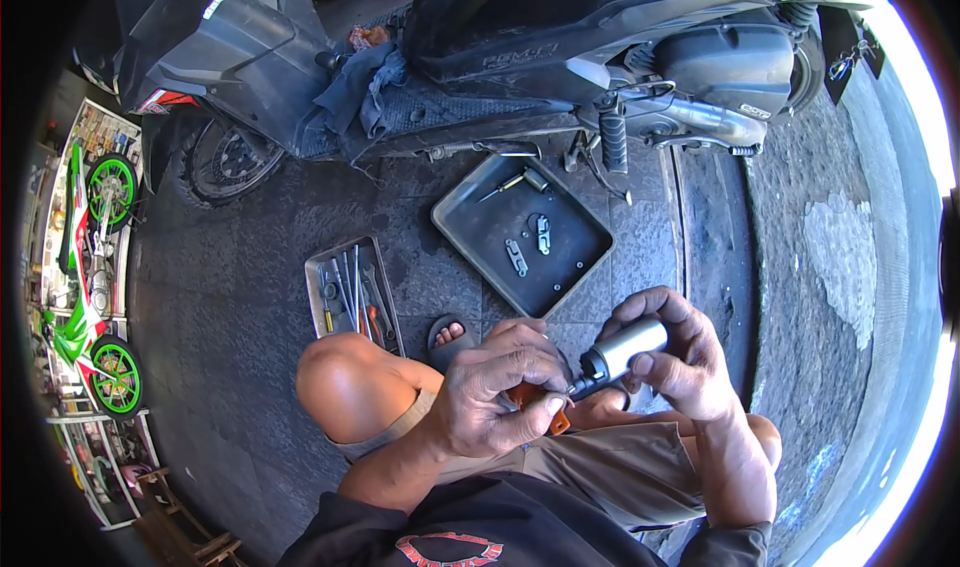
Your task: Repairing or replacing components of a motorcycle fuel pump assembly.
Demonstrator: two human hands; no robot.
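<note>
In front of my lap I hold a silver metal cylinder with a black end fitting [637,341], which looks like a small fuel pump. The fingers of my right hand [690,352] are curled around it, and it lies tilted with its black end toward my left hand. My left hand [508,392] is closed in a pinch on an orange piece [560,424] with a hole at its end. Most of that piece is hidden by the fingers, so its kind cannot be told. Its tip meets the black end of the cylinder, or lies very close to it.
A square dark tray [455,242] on the floor ahead holds a screwdriver [508,184], two small metal parts [543,234] and little rings. Left of it, a narrow tool tray [318,260] contains several wrenches. A dark scooter [520,87] stands beyond; a green-wheeled bike [85,312] is at left.
</note>
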